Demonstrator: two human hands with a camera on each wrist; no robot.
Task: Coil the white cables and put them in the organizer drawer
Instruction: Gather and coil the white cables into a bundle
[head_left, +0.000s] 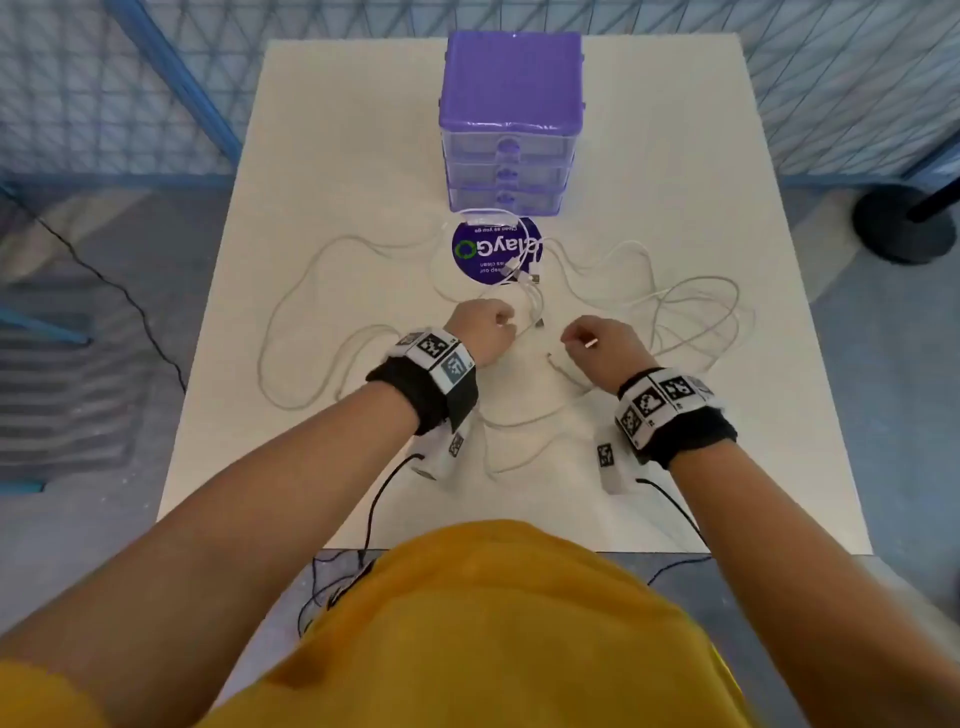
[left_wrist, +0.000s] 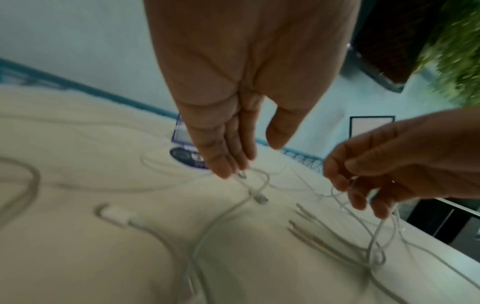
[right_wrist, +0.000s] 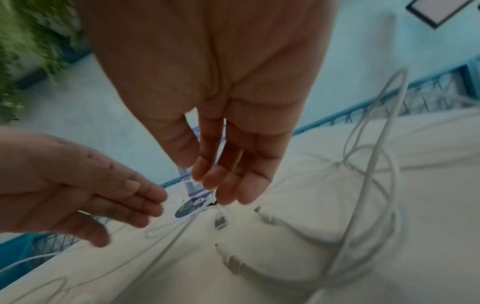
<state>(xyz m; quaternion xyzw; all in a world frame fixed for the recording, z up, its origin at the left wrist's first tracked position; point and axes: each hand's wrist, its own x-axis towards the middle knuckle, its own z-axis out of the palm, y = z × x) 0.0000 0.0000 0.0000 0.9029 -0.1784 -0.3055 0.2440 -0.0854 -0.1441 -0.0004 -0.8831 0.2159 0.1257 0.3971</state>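
Several white cables (head_left: 691, 291) lie tangled across the white table (head_left: 337, 130). My right hand (head_left: 597, 340) hovers above the middle and pinches one white cable (left_wrist: 376, 230), whose strands hang from its curled fingers (left_wrist: 361, 197) to the table. A lifted loop (right_wrist: 376, 144) rises beside my right hand (right_wrist: 207, 181). My left hand (head_left: 485, 330) points down with straight fingers (left_wrist: 223, 164) and the thumb apart, its tips just above a cable plug (left_wrist: 261, 198). The purple organizer (head_left: 511, 130) stands at the back with all drawers closed.
A round purple sticker (head_left: 475, 254) lies in front of the organizer under cable ends. A white adapter block (left_wrist: 115, 214) sits on the table left of the hands. Blue mesh fencing (head_left: 104, 104) surrounds the table, and a black stand base (head_left: 904, 223) is on the floor at right.
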